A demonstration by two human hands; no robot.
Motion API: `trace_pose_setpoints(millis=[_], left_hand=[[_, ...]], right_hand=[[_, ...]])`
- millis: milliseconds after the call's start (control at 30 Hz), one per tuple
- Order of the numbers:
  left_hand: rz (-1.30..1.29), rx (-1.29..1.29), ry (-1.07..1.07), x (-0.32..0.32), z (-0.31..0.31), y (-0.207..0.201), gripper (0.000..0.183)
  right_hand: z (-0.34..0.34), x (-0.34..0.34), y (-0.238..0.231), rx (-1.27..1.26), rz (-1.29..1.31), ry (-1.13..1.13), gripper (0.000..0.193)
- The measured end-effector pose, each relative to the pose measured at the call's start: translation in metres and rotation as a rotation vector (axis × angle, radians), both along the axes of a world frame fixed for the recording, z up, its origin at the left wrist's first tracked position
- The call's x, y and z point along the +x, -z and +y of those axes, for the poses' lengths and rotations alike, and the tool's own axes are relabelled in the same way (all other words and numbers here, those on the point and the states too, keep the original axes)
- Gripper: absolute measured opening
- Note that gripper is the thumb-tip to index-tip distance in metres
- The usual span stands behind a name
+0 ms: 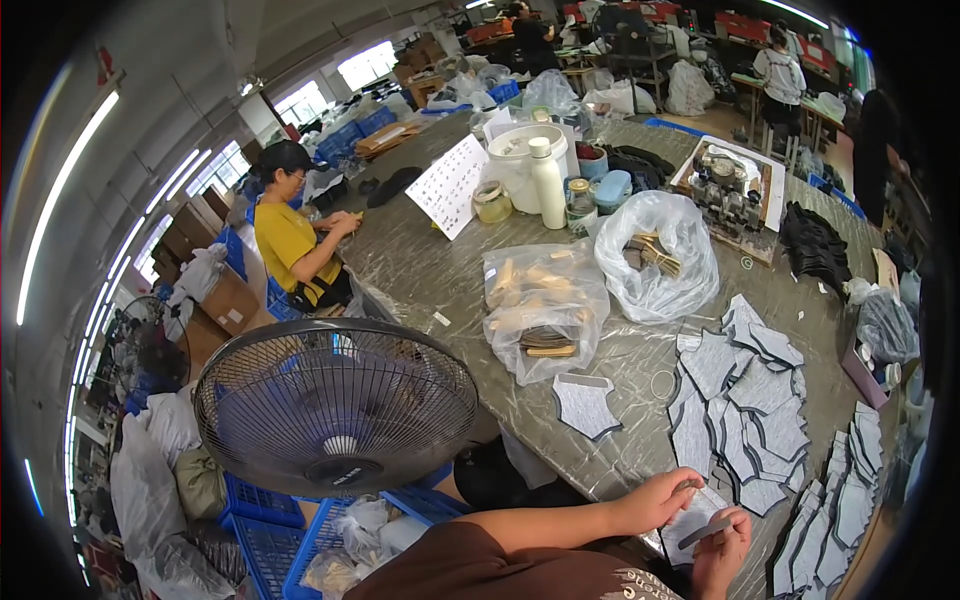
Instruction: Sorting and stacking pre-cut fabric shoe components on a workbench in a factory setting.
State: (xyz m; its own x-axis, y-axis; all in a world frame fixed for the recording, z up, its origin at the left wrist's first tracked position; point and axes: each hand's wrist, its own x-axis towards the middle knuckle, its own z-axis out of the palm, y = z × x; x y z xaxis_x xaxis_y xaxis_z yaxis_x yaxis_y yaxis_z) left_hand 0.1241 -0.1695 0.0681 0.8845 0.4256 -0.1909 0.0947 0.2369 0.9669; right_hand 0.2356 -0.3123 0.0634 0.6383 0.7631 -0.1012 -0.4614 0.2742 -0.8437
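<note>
Near the front edge of the table, my left hand (662, 501) is closed, its fingertips pinched together around something small and dark that I cannot make out. My right hand (724, 556), just to the right and nearer, grips a narrow dark grey strip (706, 532). Below and between both hands lies a light grey panel (694, 513), partly covered by them. A single grey cut piece (588, 405) with a dark edge rests farther off to the left. Beyond my hands, to the right, spreads a pile of similar grey cut pieces (762, 387), with more overlapping pieces (822, 528) at the right edge.
Clear bags of tan and dark pieces (545, 300) and an open plastic bag (655, 255) stand mid-table. Behind are a white bottle (547, 185), jars, a bucket and a metal device (728, 185). A large fan (335, 405) stands left; a co-worker in yellow (290, 235) sits beyond.
</note>
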Motion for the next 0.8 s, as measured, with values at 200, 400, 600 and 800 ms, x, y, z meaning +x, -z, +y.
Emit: trace_pose_setpoints(millis=[200,400,600,800], left_hand=[[-0.285,0.776,0.307,-0.005,0.007,-0.035,0.03],[-0.424,0.671,0.21,-0.002,0.004,-0.01,0.032],[-0.063,0.506,-0.411,-0.024,0.03,0.003,0.01],[0.085,-0.032,-0.42,-0.021,0.04,0.01,0.009]], right_hand=[[0.003,-0.006,0.007,-0.03,0.087,-0.251,0.005],[-0.008,0.013,0.002,-0.139,0.34,0.195,0.016],[-0.01,0.067,0.019,-0.161,-0.128,0.31,0.013],[-0.029,0.027,0.009,-0.55,-1.417,0.113,0.011]])
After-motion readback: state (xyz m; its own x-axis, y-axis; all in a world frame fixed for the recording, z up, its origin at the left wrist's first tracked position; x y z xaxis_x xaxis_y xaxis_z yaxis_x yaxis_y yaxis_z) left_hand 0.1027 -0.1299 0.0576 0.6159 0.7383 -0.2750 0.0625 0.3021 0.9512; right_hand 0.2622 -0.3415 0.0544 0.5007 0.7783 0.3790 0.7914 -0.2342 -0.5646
